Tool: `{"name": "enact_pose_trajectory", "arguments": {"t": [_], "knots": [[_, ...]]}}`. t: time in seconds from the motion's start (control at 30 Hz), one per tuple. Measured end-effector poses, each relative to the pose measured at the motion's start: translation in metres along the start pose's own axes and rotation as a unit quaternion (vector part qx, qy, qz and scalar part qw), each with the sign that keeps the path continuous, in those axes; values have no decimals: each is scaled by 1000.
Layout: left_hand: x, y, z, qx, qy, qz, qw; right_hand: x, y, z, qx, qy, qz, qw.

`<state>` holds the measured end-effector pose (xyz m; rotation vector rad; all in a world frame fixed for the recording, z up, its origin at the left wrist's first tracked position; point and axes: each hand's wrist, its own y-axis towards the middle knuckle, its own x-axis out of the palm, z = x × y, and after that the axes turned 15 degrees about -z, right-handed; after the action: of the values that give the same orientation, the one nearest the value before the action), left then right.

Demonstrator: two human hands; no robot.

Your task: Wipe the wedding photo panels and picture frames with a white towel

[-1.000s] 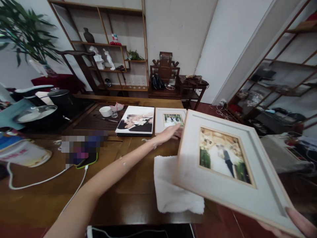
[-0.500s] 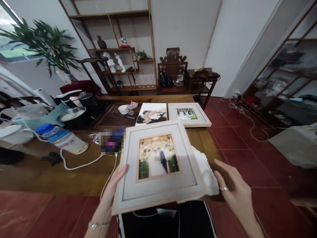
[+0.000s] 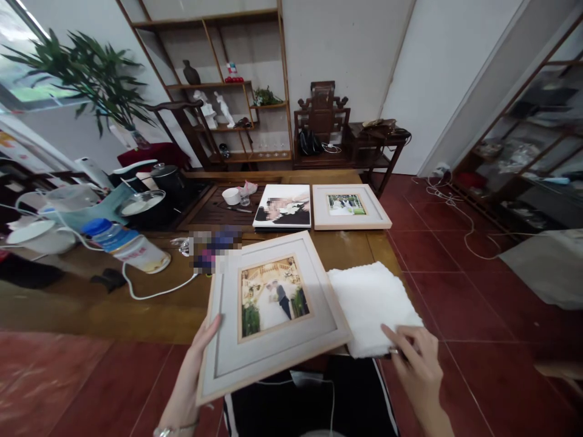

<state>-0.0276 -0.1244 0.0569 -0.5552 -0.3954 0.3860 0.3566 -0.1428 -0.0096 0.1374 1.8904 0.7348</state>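
Note:
My left hand point(image 3: 191, 376) grips the left edge of a pale wooden picture frame point(image 3: 268, 312) holding a wedding photo, tilted over the near edge of the wooden table point(image 3: 136, 303). My right hand point(image 3: 416, 364) rests its fingers on the near corner of a folded white cloth point(image 3: 371, 303) lying on the table just right of the frame; the fingers are curled onto it. A second framed photo point(image 3: 348, 206) and a photo album point(image 3: 283, 207) lie flat at the far end of the table.
A bottle with a blue cap point(image 3: 125, 246) lies on its side at the left, with a white cable point(image 3: 150, 291) trailing past it. Pots and a kettle point(image 3: 150, 197) stand on a tea tray. Wooden shelves point(image 3: 228, 91), a plant point(image 3: 86, 73) and red tile floor point(image 3: 455, 291) surround the table.
The frame passed from my right hand to my left and shifted left, uncovering the white cloth. My right hand came down onto the cloth's near corner.

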Motion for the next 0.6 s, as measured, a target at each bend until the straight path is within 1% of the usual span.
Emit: {"name": "enact_pose_trajectory", "arguments": {"t": [0.03, 0.07, 0.1, 0.13, 0.27, 0.3, 0.37, 0.47, 0.53, 0.6], "knots": [[6, 2, 0, -3, -3, -11, 1000, 0, -4, -1, 0, -9, 6, 1000], [11, 5, -1, -3, -5, -36, 999, 0, -7, -3, 1, -18, 7, 1000], [17, 7, -1, -7, -11, -74, 997, 0, -10, -6, -2, -27, 4, 1000], [21, 10, -1, -3, -12, -94, 996, -1, -12, -9, -10, -30, -6, 999], [30, 22, -2, 13, -21, -143, 989, 3, -17, -22, -77, 27, -96, 992], [31, 25, -2, 11, -24, -151, 988, 4, -18, -24, -84, 36, -111, 990], [31, 29, -2, 10, -25, -167, 986, 8, -19, -26, -87, 21, -124, 988], [33, 34, -1, 17, -24, -183, 983, 9, -25, -18, -109, -8, -120, 987], [35, 37, 0, 16, -21, -190, 981, 5, -29, -8, -129, 0, -111, 985], [37, 40, 0, 8, -14, -199, 980, -2, -33, 3, -129, 4, -98, 987]]}}
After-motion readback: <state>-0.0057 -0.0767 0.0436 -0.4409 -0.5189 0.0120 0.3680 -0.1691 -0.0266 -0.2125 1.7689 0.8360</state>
